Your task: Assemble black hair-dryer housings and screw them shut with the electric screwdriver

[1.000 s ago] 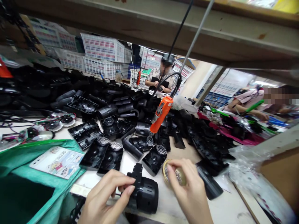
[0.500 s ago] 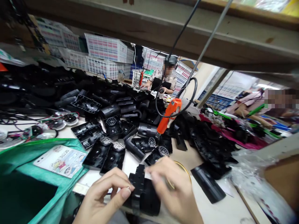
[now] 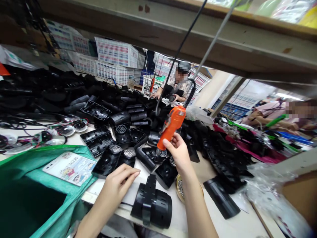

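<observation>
An orange electric screwdriver (image 3: 172, 124) hangs from above, tilted, its tip low over the black parts. My right hand (image 3: 178, 152) is closed round its lower body, thumb across the front. My left hand (image 3: 123, 178) is in a pinch above the bench; whatever its fingertips hold is too small to make out. Below and between my hands, a black cylindrical housing (image 3: 162, 206) lies on its side at the bench edge, a black strap-like bracket (image 3: 148, 198) standing up across it. Neither hand touches it. Beside my right forearm sits a round gold dish (image 3: 180, 188) of small metal pieces, partly hidden.
Black half shells (image 3: 105, 162) with mesh ends crowd the bench ahead. A green bag (image 3: 37, 191) hangs at left; a curved black cover (image 3: 220, 196) and clear plastic bags (image 3: 274, 188) lie right. A shelf beam (image 3: 173, 36) crosses above. A person (image 3: 182, 82) works opposite.
My right hand has left the black housing and moved up and forward onto the screwdriver, which has swung left. My left hand has lifted off the housing, still pinched.
</observation>
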